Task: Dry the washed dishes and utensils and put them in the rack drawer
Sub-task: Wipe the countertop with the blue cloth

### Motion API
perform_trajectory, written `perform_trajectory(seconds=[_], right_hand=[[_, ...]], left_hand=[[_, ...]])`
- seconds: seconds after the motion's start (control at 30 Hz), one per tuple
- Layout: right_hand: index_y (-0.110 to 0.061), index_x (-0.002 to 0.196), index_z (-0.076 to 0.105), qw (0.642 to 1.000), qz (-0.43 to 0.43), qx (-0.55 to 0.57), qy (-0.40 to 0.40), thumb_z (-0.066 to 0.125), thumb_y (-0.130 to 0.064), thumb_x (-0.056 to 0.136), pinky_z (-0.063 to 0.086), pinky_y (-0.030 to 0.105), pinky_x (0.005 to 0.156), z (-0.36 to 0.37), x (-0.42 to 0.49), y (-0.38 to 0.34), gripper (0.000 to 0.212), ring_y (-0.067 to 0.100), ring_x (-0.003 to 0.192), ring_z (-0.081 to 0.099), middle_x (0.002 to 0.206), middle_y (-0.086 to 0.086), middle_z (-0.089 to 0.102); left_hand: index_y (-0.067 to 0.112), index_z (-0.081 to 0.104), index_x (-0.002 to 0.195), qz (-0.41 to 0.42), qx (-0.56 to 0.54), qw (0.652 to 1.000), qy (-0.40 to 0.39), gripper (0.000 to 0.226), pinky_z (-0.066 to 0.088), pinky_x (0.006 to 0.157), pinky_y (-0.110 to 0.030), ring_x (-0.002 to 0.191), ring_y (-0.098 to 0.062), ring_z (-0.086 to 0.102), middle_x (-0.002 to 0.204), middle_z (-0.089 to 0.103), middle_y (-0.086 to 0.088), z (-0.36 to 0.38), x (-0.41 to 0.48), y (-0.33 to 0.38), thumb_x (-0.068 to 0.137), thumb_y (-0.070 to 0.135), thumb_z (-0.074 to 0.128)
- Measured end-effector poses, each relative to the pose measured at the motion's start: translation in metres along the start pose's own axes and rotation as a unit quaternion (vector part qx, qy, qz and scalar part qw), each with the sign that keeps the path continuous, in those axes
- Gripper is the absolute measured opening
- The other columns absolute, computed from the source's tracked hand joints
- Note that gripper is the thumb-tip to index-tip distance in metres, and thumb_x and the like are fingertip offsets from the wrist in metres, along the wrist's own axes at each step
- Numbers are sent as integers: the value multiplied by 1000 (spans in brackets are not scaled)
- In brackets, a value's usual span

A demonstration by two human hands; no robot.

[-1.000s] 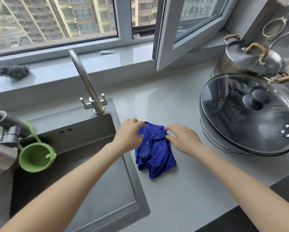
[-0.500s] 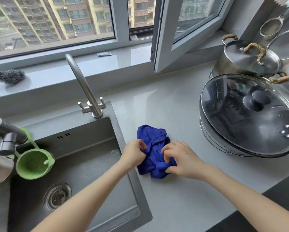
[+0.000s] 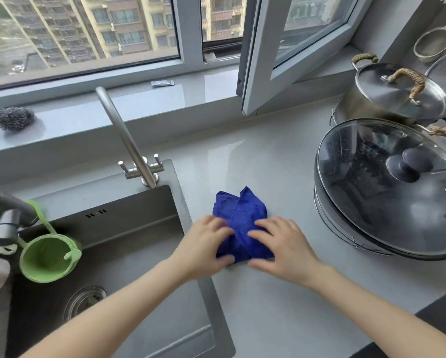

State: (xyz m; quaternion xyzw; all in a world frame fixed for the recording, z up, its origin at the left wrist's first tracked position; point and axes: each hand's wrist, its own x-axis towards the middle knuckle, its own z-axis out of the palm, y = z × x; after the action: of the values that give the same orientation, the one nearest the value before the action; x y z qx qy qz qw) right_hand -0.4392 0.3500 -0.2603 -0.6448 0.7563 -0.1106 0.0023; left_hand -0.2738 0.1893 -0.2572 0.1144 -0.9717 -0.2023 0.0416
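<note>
A crumpled blue cloth lies on the grey counter just right of the sink. My left hand holds its near left side, fingers over the top and thumb at the near edge. My right hand holds the near right side the same way. The two hands squeeze the cloth's near half between them; its far half shows beyond my fingers. No dishes or utensils are in my hands.
A steel sink with a tall tap lies to the left, with a green strainer hanging inside. A glass-lidded wok and a steel pot stand on the right. An open window sash juts over the counter.
Both hands slid from the cloth's far end toward me to its near half, closing in on it from both sides and bunching it narrower.
</note>
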Motion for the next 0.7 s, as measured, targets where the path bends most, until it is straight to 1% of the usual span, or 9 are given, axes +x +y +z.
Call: perform_trajectory(seconds=[0.1,0.2,0.23,0.3,0.33,0.47,0.57,0.63,0.7], right_hand=[[-14,112,60,996,-71,-31,-34,49,-20,74,57,34,72,18,-13,11,40,27,93,65,110,11,68],[-12,103,65,985,29,172,-1,41,-4,79,52,26,69,1,10,9,35,15,77,63,93,1,70],[-14,104,63,962,111,251,7,43,-4,83,48,22,72,-8,22,9,30,8,73,59,89,-3,69],[-19,109,54,882,281,378,3,52,-9,89,44,26,74,-17,47,16,22,9,69,55,84,-2,63],[-18,114,50,859,349,375,7,54,-15,91,44,31,77,-17,59,23,23,15,75,58,87,0,62],[-13,136,36,841,469,265,-50,44,-45,95,41,36,93,-10,75,29,53,28,113,56,122,9,60],[-14,139,34,797,472,369,-73,56,-43,89,46,37,95,2,70,16,62,25,113,55,127,8,55],[-13,136,38,766,480,425,-49,62,-30,88,48,37,94,8,74,10,57,23,111,55,128,6,53],[-13,131,44,734,492,468,-6,64,-19,87,50,35,91,9,85,8,49,22,109,57,126,7,54]], left_hand=[[19,64,103,59,82,993,-59,45,52,77,-26,94,-19,59,101,64,4,19,-8,-8,67,44,51],[14,65,83,-45,-73,996,-29,29,49,68,-31,73,-26,60,74,65,0,11,9,-6,75,15,37],[13,64,84,-124,-160,979,-1,27,50,71,-33,72,-26,61,74,65,-3,4,17,-5,79,11,38],[13,62,99,-294,-374,880,13,18,51,76,-32,76,-20,61,89,67,-7,-15,36,-5,89,12,48],[14,58,109,-348,-416,840,30,19,49,76,-30,81,-20,60,97,65,-7,-23,47,-7,92,18,50],[17,42,130,-471,-426,769,73,47,43,89,-35,107,-27,56,119,58,-6,-26,70,-15,92,45,44],[15,43,130,-487,-450,747,50,53,44,83,-32,110,-26,55,124,55,-5,-14,62,-7,90,49,48],[13,44,129,-482,-442,754,61,48,45,74,-26,98,-21,58,116,57,-5,-7,61,-3,87,31,59],[9,48,122,-492,-457,735,96,42,47,63,-23,83,-17,60,102,60,-7,-8,67,-1,82,10,61]])
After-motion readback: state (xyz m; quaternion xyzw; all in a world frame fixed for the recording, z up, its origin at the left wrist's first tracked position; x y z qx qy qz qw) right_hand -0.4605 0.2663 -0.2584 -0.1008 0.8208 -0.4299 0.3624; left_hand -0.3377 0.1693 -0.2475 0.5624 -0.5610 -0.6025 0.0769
